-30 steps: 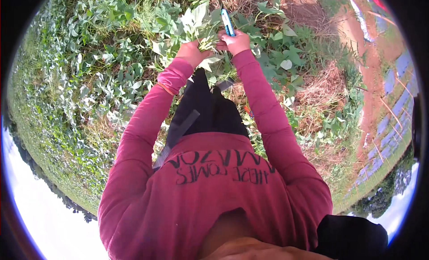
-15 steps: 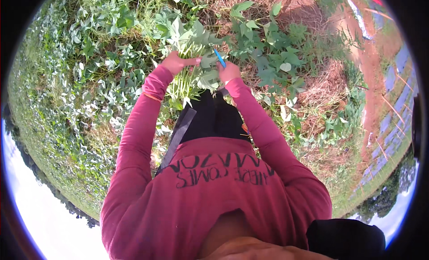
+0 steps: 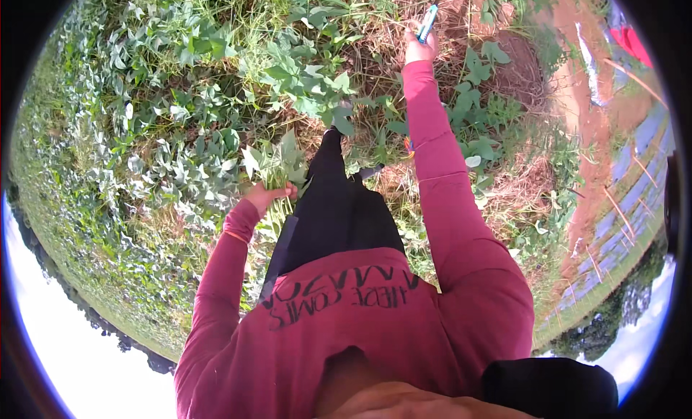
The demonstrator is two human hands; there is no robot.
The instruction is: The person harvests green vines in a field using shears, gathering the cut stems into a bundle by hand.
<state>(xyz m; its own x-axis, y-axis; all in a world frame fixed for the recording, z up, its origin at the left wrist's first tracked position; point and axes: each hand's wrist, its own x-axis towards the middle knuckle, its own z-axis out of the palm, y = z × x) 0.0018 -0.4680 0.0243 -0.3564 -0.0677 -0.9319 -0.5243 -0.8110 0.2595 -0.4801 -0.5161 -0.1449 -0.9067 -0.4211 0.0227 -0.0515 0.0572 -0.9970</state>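
Note:
My left hand (image 3: 267, 194) is closed round a bunch of green leafy stems (image 3: 280, 161), held low beside my left leg. The leaves fan out above the fingers, and the stem ends hang below the hand, partly hidden. Stretched far forward, my right hand (image 3: 421, 47) grips a small blue utility knife (image 3: 427, 24) whose dark tip points away from me. Dry straw and a few thin vines lie under that hand. Whether the blade touches a stem cannot be made out.
Leafy vines (image 3: 180, 109) cover the ground to the left and ahead. Straw and bare reddish soil (image 3: 515, 66) show at the right, next to more green plants (image 3: 479, 95). Farther right run a dirt path (image 3: 577, 131) and bluish strips with sticks (image 3: 613, 239).
My hands have moved apart. The left has drawn back toward my leg with the bunch of stems; the right has reached forward and rightward with the knife.

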